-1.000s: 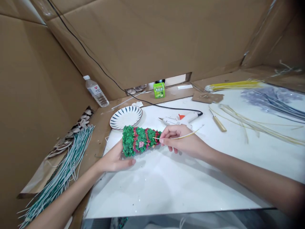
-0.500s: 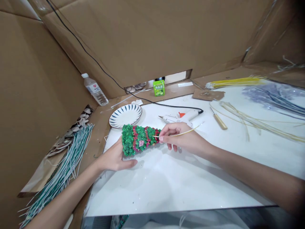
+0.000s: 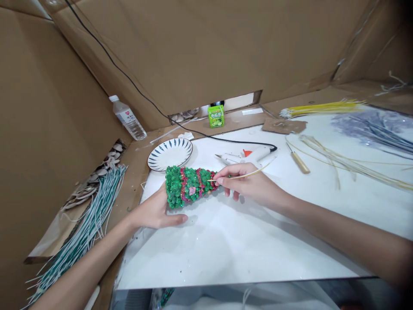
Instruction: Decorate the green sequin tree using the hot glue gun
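Observation:
A green sequinned cone with pink bands (image 3: pixel 189 185) lies on its side over the white table (image 3: pixel 245 241). My left hand (image 3: pixel 156 211) cups its wide end from below, thumb stretched along the table. My right hand (image 3: pixel 247 185) pinches a thin yellow stem (image 3: pixel 248 174) and holds its tip against the cone's narrow end.
Behind the cone are a striped plate (image 3: pixel 170 153), a white glue gun (image 3: pixel 248 156) with a black cord, an awl (image 3: pixel 298 160), a green drink carton (image 3: pixel 216 116) and a water bottle (image 3: pixel 127 118). Green-white stems (image 3: pixel 87 224) lie left; yellow stems (image 3: pixel 322 107) and pale strands right. Cardboard walls surround.
The view shifted slightly. Both hands and the cone stayed almost in place; the stem's tip stays at the cone's narrow end.

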Demonstrator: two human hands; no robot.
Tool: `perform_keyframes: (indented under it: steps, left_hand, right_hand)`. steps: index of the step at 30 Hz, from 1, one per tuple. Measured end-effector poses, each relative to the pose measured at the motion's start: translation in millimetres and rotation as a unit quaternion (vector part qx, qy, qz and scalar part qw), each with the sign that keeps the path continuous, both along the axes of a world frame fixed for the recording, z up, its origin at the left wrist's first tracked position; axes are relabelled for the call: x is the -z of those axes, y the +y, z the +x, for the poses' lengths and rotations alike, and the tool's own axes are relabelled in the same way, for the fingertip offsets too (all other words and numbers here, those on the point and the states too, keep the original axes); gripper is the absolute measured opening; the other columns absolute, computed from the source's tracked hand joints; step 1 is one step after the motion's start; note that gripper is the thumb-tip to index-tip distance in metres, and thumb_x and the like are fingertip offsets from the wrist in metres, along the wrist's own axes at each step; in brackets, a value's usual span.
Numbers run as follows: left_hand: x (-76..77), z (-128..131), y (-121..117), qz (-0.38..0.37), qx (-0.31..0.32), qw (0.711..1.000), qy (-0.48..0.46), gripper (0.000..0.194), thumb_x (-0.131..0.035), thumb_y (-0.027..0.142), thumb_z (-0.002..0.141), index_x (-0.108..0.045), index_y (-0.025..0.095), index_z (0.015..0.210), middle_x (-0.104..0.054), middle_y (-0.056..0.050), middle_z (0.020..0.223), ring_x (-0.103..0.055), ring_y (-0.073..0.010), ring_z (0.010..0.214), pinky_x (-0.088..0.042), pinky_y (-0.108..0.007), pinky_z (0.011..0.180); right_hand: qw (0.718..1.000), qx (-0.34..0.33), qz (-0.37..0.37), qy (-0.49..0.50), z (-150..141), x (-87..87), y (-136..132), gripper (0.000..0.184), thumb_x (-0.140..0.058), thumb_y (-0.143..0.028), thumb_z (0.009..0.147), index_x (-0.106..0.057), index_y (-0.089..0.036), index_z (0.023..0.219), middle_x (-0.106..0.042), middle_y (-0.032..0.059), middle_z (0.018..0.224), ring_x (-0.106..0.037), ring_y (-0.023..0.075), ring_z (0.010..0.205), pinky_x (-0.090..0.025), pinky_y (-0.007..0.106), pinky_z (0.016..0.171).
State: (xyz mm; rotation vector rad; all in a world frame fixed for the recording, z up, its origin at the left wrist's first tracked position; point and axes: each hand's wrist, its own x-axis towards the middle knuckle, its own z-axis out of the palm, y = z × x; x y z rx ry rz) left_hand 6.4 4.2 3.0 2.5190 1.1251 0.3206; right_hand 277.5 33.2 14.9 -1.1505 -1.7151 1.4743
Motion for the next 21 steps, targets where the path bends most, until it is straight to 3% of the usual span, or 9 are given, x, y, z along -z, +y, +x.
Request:
perform_keyframes:
  steps: [5, 9, 13, 21]
  left_hand:
    - [0.7, -0.1, -0.7, -0.019, -0.006, 0.999, -0.027, 0.085, -0.067, 0.036, 0.070, -0.023, 0.019, 0.140, -0.036, -0.015, 0.142, -0.025, -0.0376, 0.134, -0.021, -0.056, 0.110]
    - [0.9, 1.6, -1.6, -0.032, -0.014, 0.998, -0.052, 0.081, -0.069, 0.034, 0.068, -0.030, 0.017, 0.137, -0.038, -0.015, 0.141, -0.025, -0.0377, 0.134, -0.024, -0.055, 0.109]
    - [-0.2, 4.2, -2.4, -0.035, -0.018, 0.997, -0.060, 0.081, -0.070, 0.034, 0.068, -0.030, 0.017, 0.137, -0.041, -0.015, 0.139, -0.025, -0.0367, 0.134, -0.022, -0.056, 0.109]
    - [0.1, 2.7, -3.9, -0.070, -0.027, 0.991, -0.112, 0.081, -0.069, 0.033, 0.069, -0.031, 0.016, 0.137, -0.039, -0.016, 0.141, -0.036, -0.0355, 0.129, -0.026, -0.054, 0.108]
  right_hand:
    - [0.997, -0.007, 0.025, 0.079, 6.4, -2.4, -0.5, 0.018, -0.059, -0.028, 0.075, -0.061, -0.015, 0.088, -0.055, -0.0008, 0.060, -0.052, 0.0077, 0.051, -0.043, 0.018, 0.042]
    - [0.992, 0.024, 0.049, 0.111, 10.2, -6.2, -0.7, 0.010, -0.055, -0.023, 0.074, -0.058, -0.014, 0.078, -0.054, -0.0005, 0.059, -0.051, 0.0074, 0.050, -0.045, 0.019, 0.044]
    - [0.994, 0.020, 0.057, 0.094, 8.2, -5.8, -0.8, 0.009, -0.051, -0.019, 0.074, -0.057, -0.014, 0.070, -0.057, 0.0012, 0.066, -0.053, 0.0071, 0.052, -0.046, 0.018, 0.045]
    - [0.995, 0.016, 0.058, 0.074, 7.2, -3.2, -1.5, 0.011, -0.049, -0.022, 0.078, -0.058, -0.014, 0.078, -0.060, 0.0023, 0.073, -0.055, 0.0076, 0.053, -0.046, 0.019, 0.045]
